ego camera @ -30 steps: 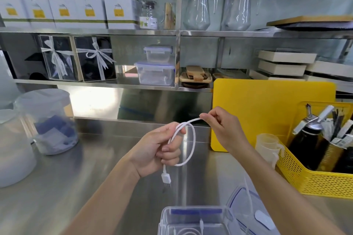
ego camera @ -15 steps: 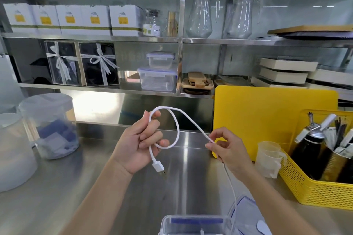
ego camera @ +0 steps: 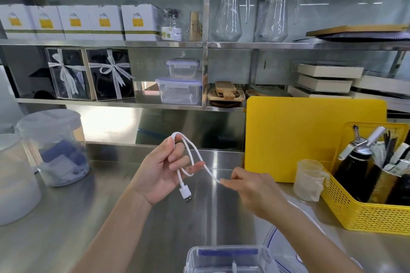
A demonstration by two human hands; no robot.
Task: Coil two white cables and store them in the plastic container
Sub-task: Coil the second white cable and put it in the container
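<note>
Two bare forearms reach in from the near edge, one at the left and one at the right. Neither carries a sleeve, watch, bracelet or glove anywhere along its visible length. The left hand [ego camera: 160, 170] and the right hand [ego camera: 250, 190] are bare too, with no rings on the visible fingers. The fingernails that show are short and unpainted.

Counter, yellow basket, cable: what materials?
Counter: looks like stainless steel, brushed; it shows blurred reflections and glare. Yellow basket: likely moulded plastic, with a uniform colour and perforated grid walls. Cable: white, smooth, probably a rubbery plastic jacket that bends in soft loops, with a metal USB plug tip.
</note>
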